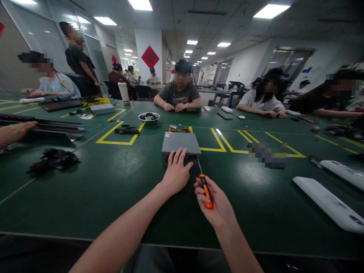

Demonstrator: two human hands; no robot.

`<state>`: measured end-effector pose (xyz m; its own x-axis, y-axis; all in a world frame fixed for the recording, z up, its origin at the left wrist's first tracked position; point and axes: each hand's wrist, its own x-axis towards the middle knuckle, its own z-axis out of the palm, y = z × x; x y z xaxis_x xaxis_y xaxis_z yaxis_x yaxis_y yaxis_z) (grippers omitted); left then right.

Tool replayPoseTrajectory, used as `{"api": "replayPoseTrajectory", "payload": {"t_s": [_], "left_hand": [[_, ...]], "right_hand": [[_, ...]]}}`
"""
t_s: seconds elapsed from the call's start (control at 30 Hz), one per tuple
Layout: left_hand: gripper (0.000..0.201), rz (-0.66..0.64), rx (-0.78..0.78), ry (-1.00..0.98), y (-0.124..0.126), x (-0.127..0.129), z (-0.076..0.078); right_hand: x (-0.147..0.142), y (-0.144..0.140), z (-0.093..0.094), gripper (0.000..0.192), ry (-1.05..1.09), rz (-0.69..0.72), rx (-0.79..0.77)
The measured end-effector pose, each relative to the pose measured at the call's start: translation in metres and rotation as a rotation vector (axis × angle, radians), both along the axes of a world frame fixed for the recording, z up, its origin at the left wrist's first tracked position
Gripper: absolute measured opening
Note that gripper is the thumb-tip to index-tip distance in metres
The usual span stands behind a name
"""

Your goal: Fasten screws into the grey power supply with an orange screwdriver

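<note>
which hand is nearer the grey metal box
Left. The left hand rests on the grey metal box; the right hand holds the orange screwdriver just short of it.

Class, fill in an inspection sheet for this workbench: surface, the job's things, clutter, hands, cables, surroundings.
Surface: green table with yellow tape lines.
Job's things: grey metal box; orange-handled screwdriver, its tip at the box's near right corner.
Clutter: metal bowl, black parts pile, white panels, white bottle.
Hands: left hand rests on the box's near edge; right hand grips the screwdriver.
Cables: coloured wires behind the box.
Surroundings: other people seated around the table, one standing; ceiling lights on.
</note>
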<state>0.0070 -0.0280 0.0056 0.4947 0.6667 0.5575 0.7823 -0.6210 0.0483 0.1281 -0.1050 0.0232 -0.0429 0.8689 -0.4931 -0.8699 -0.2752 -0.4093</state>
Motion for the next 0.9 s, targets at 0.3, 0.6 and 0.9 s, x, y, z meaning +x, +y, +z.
{"api": "replayPoseTrajectory", "payload": {"t_s": [0.3, 0.6, 0.9], "left_hand": [[0.027, 0.0, 0.003, 0.001, 0.0, 0.0, 0.0], [0.028, 0.007, 0.006, 0.015, -0.001, -0.001, 0.002], [0.034, 0.021, 0.005, -0.001, 0.0, 0.001, 0.003]], "right_hand": [[-0.001, -0.006, 0.005, 0.01, -0.028, -0.035, -0.078], [0.001, -0.007, 0.001, 0.014, -0.115, 0.026, 0.022], [0.013, -0.021, -0.023, 0.039, -1.087, -0.132, 0.394]]}}
